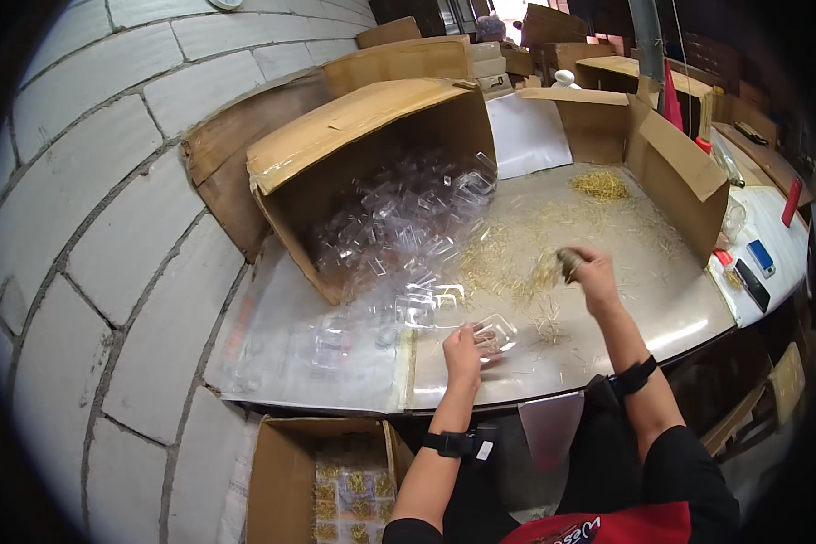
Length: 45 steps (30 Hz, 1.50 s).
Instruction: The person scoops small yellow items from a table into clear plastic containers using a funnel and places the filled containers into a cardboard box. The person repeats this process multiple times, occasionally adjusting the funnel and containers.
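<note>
My left hand [463,355] is closed on a small clear plastic box [497,336] above the metal tabletop [639,313]. To its right, my right hand [596,276] grips a dark, rounded piece [568,260]. Thin gold-coloured pins [542,275] hang in a bunch just beside and below that piece; whether they cling to it is hard to tell. More loose gold pins [494,263] lie scattered over the metal, with a denser heap [600,186] farther back. Left of my hands, a pile of clear plastic boxes [399,227] spills out of a cardboard box [372,113] lying on its side.
Cardboard pieces [675,172] wall off the table's right side. Beyond them a white surface holds a black phone [752,284], a blue item [761,258] and a red cylinder [791,201]. Below the front edge, an open carton [276,480] contains several clear boxes with gold pins. A block wall [109,227] stands left.
</note>
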Motion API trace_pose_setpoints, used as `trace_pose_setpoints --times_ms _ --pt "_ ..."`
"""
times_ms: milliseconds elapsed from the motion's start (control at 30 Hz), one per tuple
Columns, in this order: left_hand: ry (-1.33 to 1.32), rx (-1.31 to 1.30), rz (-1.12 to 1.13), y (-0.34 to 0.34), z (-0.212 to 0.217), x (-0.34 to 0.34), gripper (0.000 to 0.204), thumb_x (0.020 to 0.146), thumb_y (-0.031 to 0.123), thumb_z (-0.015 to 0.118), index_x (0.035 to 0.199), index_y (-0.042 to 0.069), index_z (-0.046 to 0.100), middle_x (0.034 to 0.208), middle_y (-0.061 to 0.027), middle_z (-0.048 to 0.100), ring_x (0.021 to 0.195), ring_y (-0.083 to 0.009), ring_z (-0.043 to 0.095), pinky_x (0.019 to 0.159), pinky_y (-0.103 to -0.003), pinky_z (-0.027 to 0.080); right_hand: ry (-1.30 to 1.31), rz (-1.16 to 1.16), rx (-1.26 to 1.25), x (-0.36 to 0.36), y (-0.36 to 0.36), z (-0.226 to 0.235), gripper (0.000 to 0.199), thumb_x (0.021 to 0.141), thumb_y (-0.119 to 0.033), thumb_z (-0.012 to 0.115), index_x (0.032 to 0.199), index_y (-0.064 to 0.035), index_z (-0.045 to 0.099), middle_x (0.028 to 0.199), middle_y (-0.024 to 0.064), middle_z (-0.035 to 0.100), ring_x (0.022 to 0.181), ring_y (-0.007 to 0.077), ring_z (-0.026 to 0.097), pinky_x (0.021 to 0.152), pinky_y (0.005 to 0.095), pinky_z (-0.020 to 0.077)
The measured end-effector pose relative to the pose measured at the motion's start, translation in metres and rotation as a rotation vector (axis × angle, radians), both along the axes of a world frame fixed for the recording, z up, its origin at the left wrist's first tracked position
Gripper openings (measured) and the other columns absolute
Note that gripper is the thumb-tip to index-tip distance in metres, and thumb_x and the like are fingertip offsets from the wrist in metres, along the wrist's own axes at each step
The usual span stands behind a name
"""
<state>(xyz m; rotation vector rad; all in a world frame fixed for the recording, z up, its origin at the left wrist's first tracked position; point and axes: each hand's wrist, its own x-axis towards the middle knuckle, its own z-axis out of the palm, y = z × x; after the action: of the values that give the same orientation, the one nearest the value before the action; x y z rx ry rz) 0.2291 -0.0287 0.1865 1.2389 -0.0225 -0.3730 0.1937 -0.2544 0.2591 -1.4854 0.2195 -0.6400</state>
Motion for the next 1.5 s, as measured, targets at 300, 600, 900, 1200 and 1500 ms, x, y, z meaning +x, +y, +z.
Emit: trace_pose_setpoints --times_ms 300,600,900,1200,1500 --pt "0.053 -0.067 0.021 0.021 -0.016 -0.028 0.041 0.096 0.027 0.037 0.112 -0.009 0.047 0.101 -0.0257 0.061 0.072 -0.0309 0.067 0.053 -0.034 0.057 0.253 -0.169 -0.192 0.014 -0.085 -0.025 0.013 0.079 -0.016 0.068 0.085 -0.0041 0.071 0.07 0.0008 0.062 0.059 0.0091 0.054 0.05 0.0251 0.0429" --pt "-0.045 -0.021 0.091 0.02 -0.023 -0.041 0.034 0.097 0.024 0.04 0.108 -0.007 0.05 0.087 -0.0163 0.06 0.063 -0.0231 0.065 0.045 -0.029 0.056 0.211 -0.23 0.123 -0.008 -0.106 -0.024 0.016 0.08 -0.016 0.067 0.091 -0.0057 0.071 0.074 0.0006 0.061 0.062 0.0111 0.051 0.051 0.0264 0.0441" --pt "-0.11 -0.093 0.068 0.028 -0.022 -0.052 0.036 0.098 0.026 0.038 0.11 -0.006 0.05 0.089 -0.0178 0.061 0.067 -0.0257 0.066 0.048 -0.028 0.055 0.198 -0.276 0.069 -0.012 -0.121 -0.031 0.018 0.083 -0.017 0.065 0.094 -0.0027 0.067 0.075 0.0038 0.061 0.061 0.011 0.056 0.051 0.023 0.0442" --pt "0.098 -0.28 -0.338 0.111 -0.045 -0.143 0.041 0.097 0.031 0.039 0.109 -0.006 0.055 0.1 -0.0271 0.062 0.076 -0.0364 0.068 0.049 -0.031 0.058 0.089 -0.076 0.207 -0.046 -0.111 -0.017 0.018 0.087 -0.012 0.059 0.098 0.0022 0.062 0.085 0.0102 0.065 0.072 0.0185 0.065 0.062 0.0281 0.0553" --pt "0.439 0.096 -0.391 0.091 -0.158 -0.208 0.037 0.096 0.027 0.039 0.112 -0.003 0.056 0.097 -0.0185 0.065 0.077 -0.0246 0.067 0.054 -0.03 0.057 0.227 0.099 -0.292 -0.101 -0.063 -0.047 0.022 0.081 -0.007 0.063 0.101 0.0024 0.065 0.097 0.0111 0.067 0.094 0.0173 0.062 0.082 0.028 0.0481"
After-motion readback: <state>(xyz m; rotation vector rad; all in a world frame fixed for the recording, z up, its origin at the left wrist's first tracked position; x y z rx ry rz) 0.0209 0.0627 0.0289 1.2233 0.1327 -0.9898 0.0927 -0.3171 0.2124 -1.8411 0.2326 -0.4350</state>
